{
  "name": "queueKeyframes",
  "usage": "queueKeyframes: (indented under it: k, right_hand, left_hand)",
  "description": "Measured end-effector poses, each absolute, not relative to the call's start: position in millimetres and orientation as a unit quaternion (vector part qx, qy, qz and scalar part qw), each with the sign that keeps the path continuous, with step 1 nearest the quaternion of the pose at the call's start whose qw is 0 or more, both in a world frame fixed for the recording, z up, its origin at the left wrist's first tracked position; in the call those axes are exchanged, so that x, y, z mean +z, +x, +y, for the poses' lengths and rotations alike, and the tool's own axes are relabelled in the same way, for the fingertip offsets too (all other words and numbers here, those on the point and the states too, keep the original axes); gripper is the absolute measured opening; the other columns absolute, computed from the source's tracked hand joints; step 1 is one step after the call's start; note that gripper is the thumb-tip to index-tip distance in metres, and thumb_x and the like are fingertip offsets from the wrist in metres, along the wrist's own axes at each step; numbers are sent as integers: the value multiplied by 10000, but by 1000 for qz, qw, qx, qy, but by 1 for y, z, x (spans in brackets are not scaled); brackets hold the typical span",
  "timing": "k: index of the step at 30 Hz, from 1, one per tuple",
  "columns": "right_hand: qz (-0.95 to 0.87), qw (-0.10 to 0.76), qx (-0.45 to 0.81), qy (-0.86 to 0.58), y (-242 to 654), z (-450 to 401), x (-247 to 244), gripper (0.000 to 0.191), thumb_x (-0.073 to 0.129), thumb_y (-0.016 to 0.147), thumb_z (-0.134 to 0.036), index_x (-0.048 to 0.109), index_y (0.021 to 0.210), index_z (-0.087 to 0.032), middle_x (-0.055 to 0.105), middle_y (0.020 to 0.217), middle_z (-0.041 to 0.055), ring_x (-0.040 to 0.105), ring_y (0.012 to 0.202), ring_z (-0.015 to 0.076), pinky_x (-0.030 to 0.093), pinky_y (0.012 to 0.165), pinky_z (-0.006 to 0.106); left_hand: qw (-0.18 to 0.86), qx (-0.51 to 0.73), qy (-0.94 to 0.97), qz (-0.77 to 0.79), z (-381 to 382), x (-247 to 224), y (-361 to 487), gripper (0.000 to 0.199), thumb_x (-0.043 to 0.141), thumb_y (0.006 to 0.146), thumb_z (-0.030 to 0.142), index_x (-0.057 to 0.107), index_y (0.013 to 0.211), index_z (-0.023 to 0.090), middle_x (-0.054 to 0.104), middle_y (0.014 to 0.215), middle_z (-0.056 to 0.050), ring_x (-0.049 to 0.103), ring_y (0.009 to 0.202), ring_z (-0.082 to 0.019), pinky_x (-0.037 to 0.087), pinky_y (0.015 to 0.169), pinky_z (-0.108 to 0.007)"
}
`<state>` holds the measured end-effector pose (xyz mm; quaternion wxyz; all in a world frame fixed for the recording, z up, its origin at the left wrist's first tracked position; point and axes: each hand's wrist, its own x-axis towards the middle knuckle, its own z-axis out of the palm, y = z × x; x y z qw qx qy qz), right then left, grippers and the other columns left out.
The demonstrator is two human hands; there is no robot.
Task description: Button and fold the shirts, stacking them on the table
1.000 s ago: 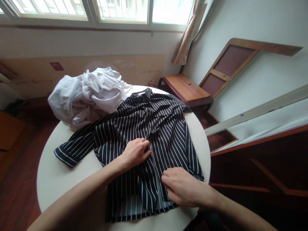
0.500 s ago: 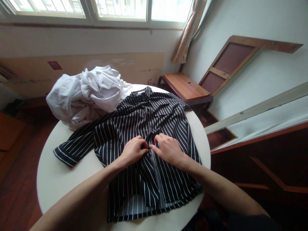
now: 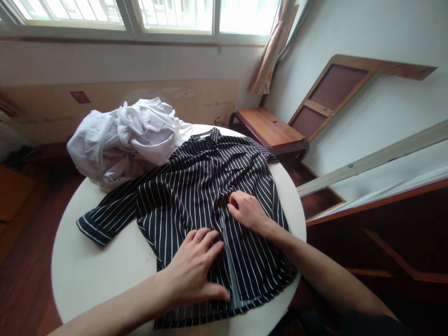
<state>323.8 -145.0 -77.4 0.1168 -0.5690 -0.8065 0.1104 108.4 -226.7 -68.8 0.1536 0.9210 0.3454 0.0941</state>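
A black shirt with white stripes (image 3: 196, 186) lies front up, its collar at the far side and its hem toward me. The lower front edges stand apart, with grey inner cloth showing between them. My left hand (image 3: 199, 261) is open over the lower left front, its fingers spread and its thumb near the hem. Beside the front edge, my right hand (image 3: 248, 211) has thumb and forefinger curled together on the shirt cloth. Its fingertips are partly hidden, and no button can be made out there.
The round white table (image 3: 80, 266) bears the shirt and a heap of white cloth (image 3: 129, 140) at the far left. Beyond stand a low wooden stool-like table (image 3: 269, 126) and a cardboard panel (image 3: 213, 100) under the window. A dark wooden panel (image 3: 385, 238) is close on the right.
My left hand has let go at the shirt's front edge, moved toward the hem and spread its fingers. The right hand has shifted slightly right, staying near the front edge.
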Motion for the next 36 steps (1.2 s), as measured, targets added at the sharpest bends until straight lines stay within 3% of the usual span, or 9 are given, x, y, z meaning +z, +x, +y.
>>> queueKeyframes:
  k: [2,4,7,10,17,24,28,31,36]
  right_hand:
    - [-812,152,80,-558,330,-135,-79,249,484,897,-292,602,1077,-168,609,1157,104,541,1079,225,409,938,361]
    - [-836,141,74,-524,335,-122,-83,389,462,918,-348,524,1270,-193,469,1387,101,400,1282,252,318,1055,410]
    - [-857,68,101,-501,342,-105,-91,486,387,947,-412,417,1393,-222,336,1495,77,249,1388,277,221,1113,470]
    - [-851,33,125,-508,347,-95,-98,543,308,954,-487,361,1430,-230,275,1521,66,193,1410,288,175,1125,509]
    - [-843,30,143,-517,351,-87,-103,552,260,954,-519,315,1446,-274,222,1539,39,140,1425,272,109,1130,545]
    - [-822,135,58,-551,346,-126,-79,423,513,882,-395,533,1228,-152,514,1306,147,438,1233,288,352,1018,445]
    - [-830,131,52,-540,330,-174,-66,204,556,855,-359,578,922,-167,603,933,81,555,890,221,447,793,355]
    - [-840,97,73,-529,322,-195,-70,203,578,845,-372,562,879,-172,586,877,64,545,817,201,442,712,327]
    - [-832,97,72,-541,323,-201,-80,142,554,854,-311,558,902,-178,576,895,61,533,835,197,434,721,323]
  left_hand:
    - [126,82,938,312,-245,-75,107,817,558,688,731,461,1301,199,467,1353,-119,398,1212,-343,360,969,-499]
    - [89,82,948,295,-255,-83,107,492,553,851,453,481,1268,202,517,1301,-106,467,1148,-293,410,912,-446]
    - [53,103,954,278,-257,-90,106,244,422,893,118,553,1095,163,626,979,-80,560,820,-196,453,696,-336]
    - [72,160,942,286,-251,-87,104,239,334,892,50,543,965,138,573,746,-39,489,608,-147,403,562,-277]
    - [299,136,899,291,-241,-65,98,210,312,949,139,509,876,160,564,708,1,489,578,-93,376,553,-216]
    - [279,74,905,313,-213,-46,98,183,495,911,355,595,929,202,628,765,6,560,625,-110,387,575,-232]
    - [184,119,896,387,-193,-43,116,305,492,892,465,585,1005,197,641,827,-27,591,702,-150,421,621,-267]
    - [149,79,880,445,-182,-54,133,466,517,815,607,575,972,172,648,839,-57,617,749,-194,440,634,-285]
    - [137,24,860,491,-168,-76,135,254,522,854,429,567,842,180,660,815,-52,632,754,-206,438,645,-289]
